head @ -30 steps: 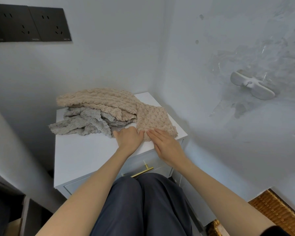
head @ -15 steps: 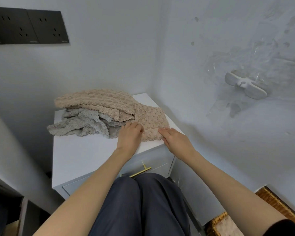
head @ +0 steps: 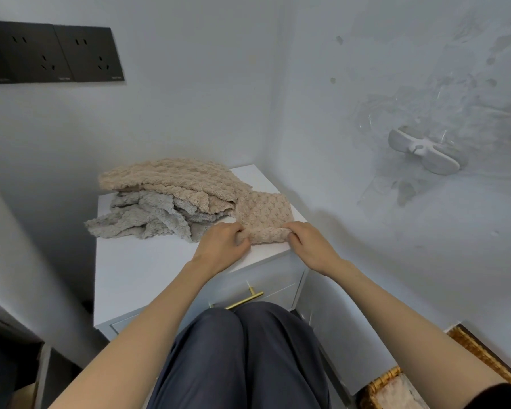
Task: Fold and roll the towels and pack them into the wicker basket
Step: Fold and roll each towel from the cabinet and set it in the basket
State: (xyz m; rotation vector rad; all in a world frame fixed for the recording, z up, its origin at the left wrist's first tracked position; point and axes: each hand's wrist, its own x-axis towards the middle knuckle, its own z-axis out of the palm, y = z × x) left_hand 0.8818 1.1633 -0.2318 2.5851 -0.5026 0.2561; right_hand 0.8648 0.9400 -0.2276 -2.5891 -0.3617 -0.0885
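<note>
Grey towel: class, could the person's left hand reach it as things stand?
Probably yes: the grey towel lies just beside the left hand with nothing between, though that hand grips the beige towel and must first let go.

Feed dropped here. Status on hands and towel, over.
Left hand, right hand grip beige waffle-knit towel at near edge. Grey fluffy towel heap crowds its left side.

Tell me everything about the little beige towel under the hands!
The beige towel is fluffy, bumpy cloth that looks folded into a small flat strip. It lies on the white cabinet top near its right front corner. Its near edge is bunched up where the left hand and right hand grip its two corners. Its far end meets the heap of other towels.
</note>
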